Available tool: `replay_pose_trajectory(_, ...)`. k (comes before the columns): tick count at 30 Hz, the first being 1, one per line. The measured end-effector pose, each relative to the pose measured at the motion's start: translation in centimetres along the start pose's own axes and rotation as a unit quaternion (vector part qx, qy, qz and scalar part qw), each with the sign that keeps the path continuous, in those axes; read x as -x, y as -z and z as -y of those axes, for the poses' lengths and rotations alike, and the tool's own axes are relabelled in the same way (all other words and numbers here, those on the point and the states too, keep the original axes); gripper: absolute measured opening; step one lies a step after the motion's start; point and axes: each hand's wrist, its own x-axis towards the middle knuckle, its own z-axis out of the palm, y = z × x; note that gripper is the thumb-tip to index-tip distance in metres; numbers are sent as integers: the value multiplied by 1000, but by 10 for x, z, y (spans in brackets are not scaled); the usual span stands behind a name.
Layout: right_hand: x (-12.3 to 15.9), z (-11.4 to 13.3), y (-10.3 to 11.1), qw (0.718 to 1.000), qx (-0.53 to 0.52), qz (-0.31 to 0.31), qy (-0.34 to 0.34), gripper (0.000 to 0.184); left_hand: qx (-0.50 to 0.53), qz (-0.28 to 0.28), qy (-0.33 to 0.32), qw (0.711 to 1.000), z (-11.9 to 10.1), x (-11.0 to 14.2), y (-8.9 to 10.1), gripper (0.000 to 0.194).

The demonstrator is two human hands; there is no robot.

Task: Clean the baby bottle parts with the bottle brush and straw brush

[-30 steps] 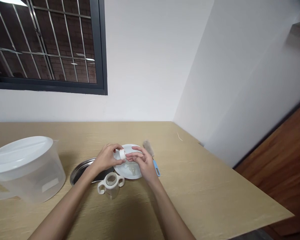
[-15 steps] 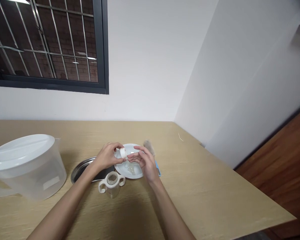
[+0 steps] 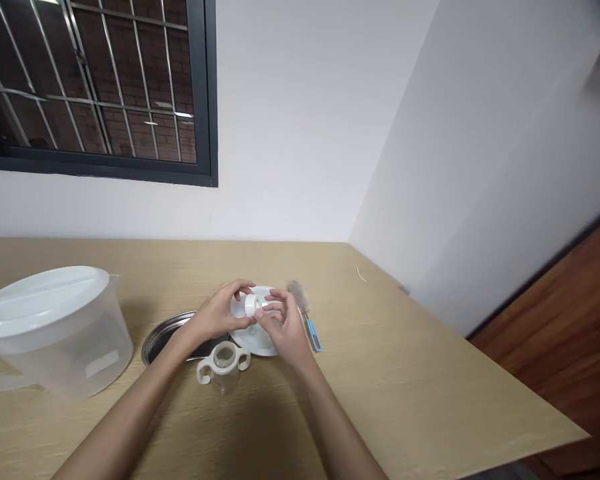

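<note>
Has curled the right hand (image 3: 286,327) inward since the earlier frame

Has, on the yellowish-tan bench (image 3: 405,387), a translucent white-lidded plastic pitcher (image 3: 55,333), untouched. Seems partway along: has a clear bottle with white two-handled collar (image 3: 225,381) standing uncapped. Pinches a small white plastic ring (image 3: 251,305) in the left hand's (image 3: 217,312) grip, above the round white plate (image 3: 256,344). Cannot tell whether the right grip pinches anything.

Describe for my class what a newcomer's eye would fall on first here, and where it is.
Probably the left hand and right hand, whose fingers surround a small white piece near the picture's centre, seen against a white plate. Next might come the big translucent pitcher at the left of the table, then the dark barred window at upper left.
</note>
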Motion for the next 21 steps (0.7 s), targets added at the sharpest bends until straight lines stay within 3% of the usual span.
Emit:
replay_pose_trajectory(6, 3, 2, -3, 1000, -2, 12, 13, 51, -12, 10, -26, 1000, -8, 2, 0, 58)
replay_pose_trajectory(15, 1, 4, 1, 998, -60, 6, -31, 46, -17, 8, -10, 1000, -11, 1, 3, 60)
replay_pose_trajectory(17, -5, 5, 11, 998, -39, -37, -24, 45, -15, 6, 1, 1000, -12, 2, 5, 60)
replay_pose_trajectory(19, -14, 4, 28, 993, 8, -121, -12, 44, -8, 2, 10, 1000, -13, 1, 9, 59)
replay_pose_trajectory(21, -22, 0, 52, 973, 109, -203, -22, 42, 2, -4, 14, 1000, -15, 1, 12, 56)
